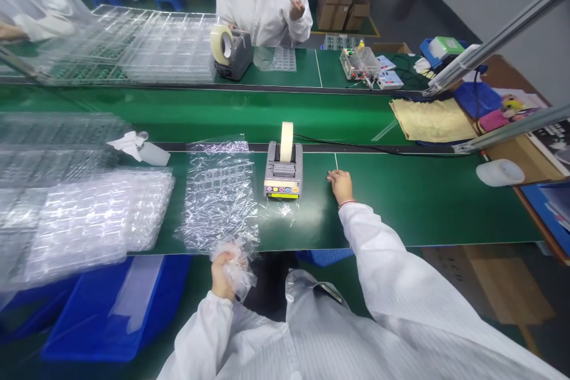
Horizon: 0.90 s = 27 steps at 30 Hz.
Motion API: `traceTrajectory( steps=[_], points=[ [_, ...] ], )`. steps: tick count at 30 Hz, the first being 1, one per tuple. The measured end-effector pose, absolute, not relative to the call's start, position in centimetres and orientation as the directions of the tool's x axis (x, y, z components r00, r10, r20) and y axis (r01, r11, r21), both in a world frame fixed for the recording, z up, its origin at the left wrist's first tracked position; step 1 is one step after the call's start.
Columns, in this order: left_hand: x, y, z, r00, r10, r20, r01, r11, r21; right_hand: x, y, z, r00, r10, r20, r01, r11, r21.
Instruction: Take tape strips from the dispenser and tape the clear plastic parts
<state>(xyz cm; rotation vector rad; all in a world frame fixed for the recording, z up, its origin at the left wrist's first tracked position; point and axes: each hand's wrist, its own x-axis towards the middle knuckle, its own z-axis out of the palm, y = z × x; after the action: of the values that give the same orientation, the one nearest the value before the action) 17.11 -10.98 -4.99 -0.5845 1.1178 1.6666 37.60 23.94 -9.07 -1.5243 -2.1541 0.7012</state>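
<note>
My left hand (223,273) is closed around the bunched-up end of a clear plastic bag (220,202) at the front edge of the green bench. The rest of that crinkled bag lies flat on the bench, and a clear tray with small compartments shows through it. To the right of the bag stands a grey tape dispenser (284,175) carrying a roll of tape (287,141). My right hand (341,185) is low over the bench, right of the dispenser. Its fingers are bent together; whether anything small is between them cannot be made out.
Stacked clear blister trays (84,214) fill the left side. Behind them lies a white bottle (154,153). A black cable (378,151) runs along the bench's back edge. A white cup-like container (499,172) stands at right. Across the divider, a co-worker sits behind another tape dispenser (238,56).
</note>
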Motion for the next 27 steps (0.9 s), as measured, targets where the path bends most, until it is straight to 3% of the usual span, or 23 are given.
traceTrajectory(
  steps=[12, 27],
  points=[
    [17.1, -12.9, -4.6, -0.384, 0.493, -0.781, -0.918, -0.112, 0.38, 33.7, 9.5, -12.0, -0.476, 0.865, 0.16, 0.621, 0.459, -0.635],
    [17.2, -14.3, -4.9, -0.377, 0.448, -0.81, -0.926, -0.181, 0.331, 30.2, 7.4, -12.5, -0.478, 0.868, 0.134, 0.65, 0.452, -0.611]
  ],
)
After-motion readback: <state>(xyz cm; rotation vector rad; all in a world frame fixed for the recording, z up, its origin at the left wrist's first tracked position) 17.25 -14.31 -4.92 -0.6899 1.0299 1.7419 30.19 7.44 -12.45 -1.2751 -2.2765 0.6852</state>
